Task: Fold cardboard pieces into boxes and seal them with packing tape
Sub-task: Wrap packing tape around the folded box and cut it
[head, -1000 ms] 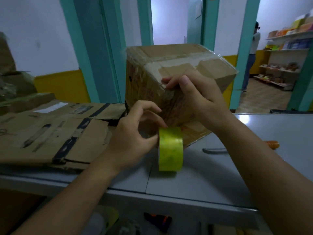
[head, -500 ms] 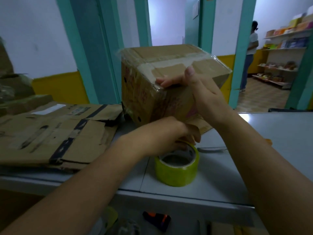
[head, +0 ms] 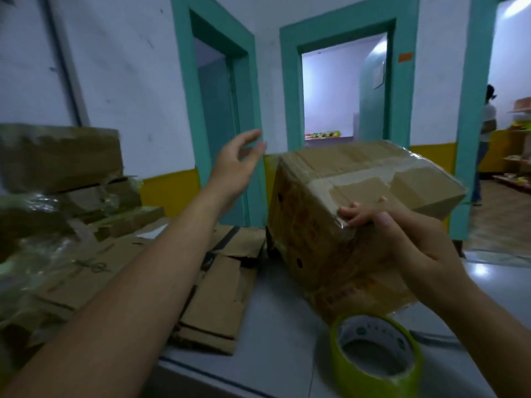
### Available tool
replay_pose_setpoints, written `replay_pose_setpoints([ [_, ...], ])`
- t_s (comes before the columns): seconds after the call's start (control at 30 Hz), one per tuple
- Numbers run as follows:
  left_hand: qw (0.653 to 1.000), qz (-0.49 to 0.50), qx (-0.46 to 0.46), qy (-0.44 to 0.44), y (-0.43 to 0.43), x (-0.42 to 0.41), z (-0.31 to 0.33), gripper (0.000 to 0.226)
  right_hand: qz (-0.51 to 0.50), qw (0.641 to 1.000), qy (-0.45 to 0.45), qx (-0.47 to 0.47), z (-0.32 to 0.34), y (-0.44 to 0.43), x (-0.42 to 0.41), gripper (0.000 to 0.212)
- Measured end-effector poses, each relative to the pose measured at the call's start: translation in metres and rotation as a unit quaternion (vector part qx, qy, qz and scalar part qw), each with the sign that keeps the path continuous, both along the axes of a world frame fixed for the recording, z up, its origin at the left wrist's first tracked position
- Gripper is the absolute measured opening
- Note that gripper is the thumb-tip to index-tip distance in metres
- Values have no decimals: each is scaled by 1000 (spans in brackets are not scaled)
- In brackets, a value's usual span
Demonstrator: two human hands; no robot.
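A taped cardboard box (head: 321, 239) stands tilted on the grey table (head: 275, 334), one corner raised toward me. My right hand (head: 402, 234) holds its near upper edge, with fingers curled over the taped seam. My left hand (head: 235, 168) is lifted in the air left of the box, fingers relaxed and spread, holding nothing. A roll of yellow-green packing tape (head: 376, 357) lies flat on the table in front of the box, touched by neither hand.
Flattened cardboard pieces (head: 212, 288) lie on the table's left half. Wrapped, stacked boxes (head: 57, 173) stand at the far left. Behind are teal door frames (head: 290, 90), and a person (head: 485, 133) stands at the far right near shelves.
My left hand has let go of the tape roll and risen up and to the left. The roll now lies flat on the table. The view has swung left.
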State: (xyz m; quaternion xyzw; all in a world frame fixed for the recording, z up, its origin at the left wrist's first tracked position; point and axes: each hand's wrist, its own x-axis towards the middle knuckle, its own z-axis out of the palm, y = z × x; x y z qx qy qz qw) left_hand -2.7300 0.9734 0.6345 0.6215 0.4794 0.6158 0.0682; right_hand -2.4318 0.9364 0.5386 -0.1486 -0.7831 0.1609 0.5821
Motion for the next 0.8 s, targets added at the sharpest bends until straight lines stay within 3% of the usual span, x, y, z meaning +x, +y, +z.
replay_pose_setpoints([
  [0.17,990,-119,-60,39,11,-5,7,32,-6,1000,-1,12,2,-1,-2,36],
  [0.5,990,-125,-56,-30,12,-13,-3,18,-1,1000,3,14,4,-3,-3,36],
  [0.8,986,-146,-71,-36,19,-5,1,23,-3,1000,5,10,4,-2,-4,39],
])
